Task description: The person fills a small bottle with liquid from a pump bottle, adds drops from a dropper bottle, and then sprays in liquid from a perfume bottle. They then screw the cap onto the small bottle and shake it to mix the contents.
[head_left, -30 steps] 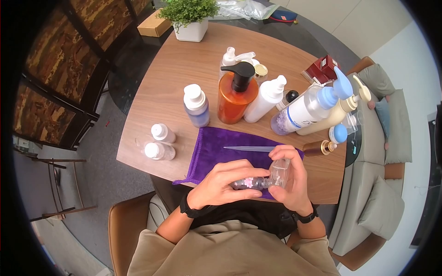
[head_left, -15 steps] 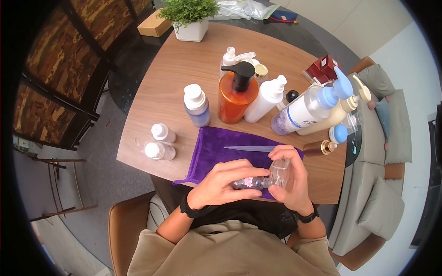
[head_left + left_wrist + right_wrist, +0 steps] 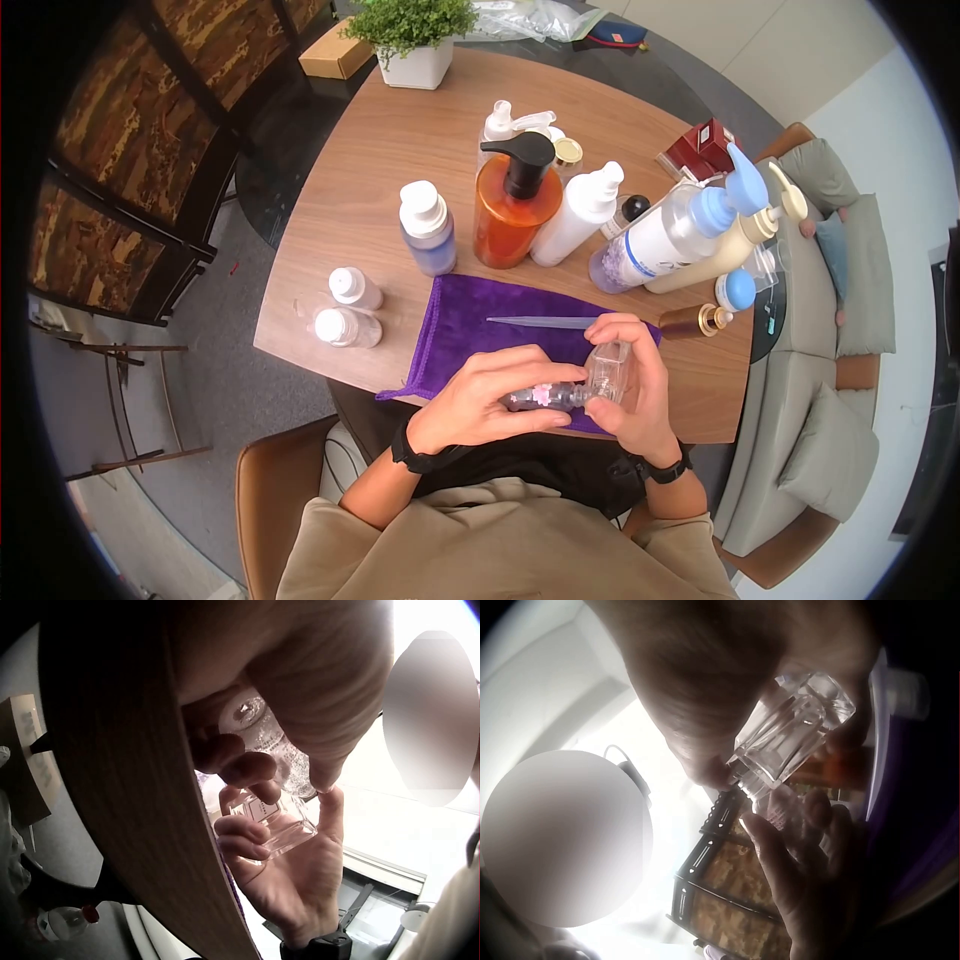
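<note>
My left hand [image 3: 480, 395] grips a small clear bottle with pink flowers [image 3: 541, 397], held on its side. In my right hand [image 3: 648, 400], thumb and fingers hold a square glass perfume bottle [image 3: 607, 370] with a small label [image 3: 264, 811]. The perfume bottle's neck [image 3: 753, 786] meets the mouth end of the flowered bottle between the hands. Both bottles are over the near edge of a purple cloth [image 3: 465, 325], on which a translucent plastic pipette [image 3: 540, 322] lies just beyond the fingers.
Two small white-capped bottles [image 3: 346, 328] stand left of the cloth. Behind it are a bluish bottle [image 3: 430, 235], an amber pump bottle [image 3: 515, 215], a white pump bottle [image 3: 575, 220] and a blue-topped pump bottle [image 3: 650, 245]. A brown gold-necked bottle [image 3: 690, 321] lies at right.
</note>
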Demonstrator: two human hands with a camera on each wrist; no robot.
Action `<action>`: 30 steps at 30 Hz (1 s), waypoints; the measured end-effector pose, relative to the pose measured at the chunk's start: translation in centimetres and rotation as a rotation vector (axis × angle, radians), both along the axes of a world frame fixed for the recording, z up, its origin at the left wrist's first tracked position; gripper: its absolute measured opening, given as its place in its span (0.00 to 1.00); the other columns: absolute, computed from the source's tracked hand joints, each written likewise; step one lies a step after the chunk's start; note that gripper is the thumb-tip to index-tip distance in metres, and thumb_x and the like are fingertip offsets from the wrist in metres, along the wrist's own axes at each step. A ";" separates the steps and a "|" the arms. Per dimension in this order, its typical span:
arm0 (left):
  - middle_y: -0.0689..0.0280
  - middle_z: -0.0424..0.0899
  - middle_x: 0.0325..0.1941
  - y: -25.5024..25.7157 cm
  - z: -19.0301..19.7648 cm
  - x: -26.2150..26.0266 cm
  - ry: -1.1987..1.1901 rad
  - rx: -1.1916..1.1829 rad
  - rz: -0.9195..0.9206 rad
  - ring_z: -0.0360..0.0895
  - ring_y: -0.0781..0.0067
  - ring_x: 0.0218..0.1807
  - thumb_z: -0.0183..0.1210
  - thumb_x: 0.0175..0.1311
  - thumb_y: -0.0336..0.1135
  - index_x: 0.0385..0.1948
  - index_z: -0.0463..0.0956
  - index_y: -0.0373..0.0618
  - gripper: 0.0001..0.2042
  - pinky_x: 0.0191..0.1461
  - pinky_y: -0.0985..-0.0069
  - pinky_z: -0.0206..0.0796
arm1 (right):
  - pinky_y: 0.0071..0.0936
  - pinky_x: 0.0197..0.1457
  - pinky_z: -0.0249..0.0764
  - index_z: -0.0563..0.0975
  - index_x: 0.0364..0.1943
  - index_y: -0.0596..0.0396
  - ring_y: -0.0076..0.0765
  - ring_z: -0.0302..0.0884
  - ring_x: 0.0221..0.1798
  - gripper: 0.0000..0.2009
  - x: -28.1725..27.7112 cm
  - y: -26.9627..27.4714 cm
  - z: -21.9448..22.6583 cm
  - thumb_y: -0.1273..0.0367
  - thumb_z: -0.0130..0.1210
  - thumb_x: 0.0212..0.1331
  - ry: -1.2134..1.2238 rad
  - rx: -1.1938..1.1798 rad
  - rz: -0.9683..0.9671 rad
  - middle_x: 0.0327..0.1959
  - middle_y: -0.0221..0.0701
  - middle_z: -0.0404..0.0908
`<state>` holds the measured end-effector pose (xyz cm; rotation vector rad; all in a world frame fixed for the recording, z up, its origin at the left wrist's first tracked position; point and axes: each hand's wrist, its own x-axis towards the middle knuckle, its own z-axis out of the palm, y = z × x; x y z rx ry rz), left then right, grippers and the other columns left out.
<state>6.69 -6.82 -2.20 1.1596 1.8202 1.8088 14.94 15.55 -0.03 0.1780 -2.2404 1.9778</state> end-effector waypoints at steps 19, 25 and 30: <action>0.61 0.88 0.41 0.0 0.1 -0.1 -0.003 0.022 -0.016 0.85 0.64 0.40 0.80 0.59 0.37 0.57 0.88 0.42 0.24 0.44 0.69 0.77 | 0.33 0.62 0.72 0.75 0.57 0.58 0.37 0.74 0.58 0.31 -0.1 0.1 0.5 0.64 0.76 0.49 -0.018 0.003 -0.005 0.57 0.40 0.73; 0.61 0.88 0.41 -0.1 0.1 -0.1 -0.012 0.021 -0.026 0.85 0.64 0.40 0.80 0.59 0.36 0.57 0.88 0.41 0.23 0.45 0.69 0.77 | 0.33 0.66 0.70 0.74 0.60 0.58 0.38 0.73 0.62 0.34 -0.2 0.3 0.8 0.63 0.79 0.49 -0.050 -0.024 0.037 0.59 0.38 0.72; 0.61 0.88 0.41 -0.2 -0.1 -0.1 -0.023 0.010 -0.018 0.85 0.65 0.40 0.80 0.59 0.37 0.57 0.88 0.40 0.24 0.45 0.69 0.77 | 0.34 0.68 0.68 0.72 0.64 0.55 0.37 0.70 0.67 0.39 -0.2 0.6 0.6 0.65 0.82 0.47 -0.092 -0.093 0.109 0.63 0.38 0.69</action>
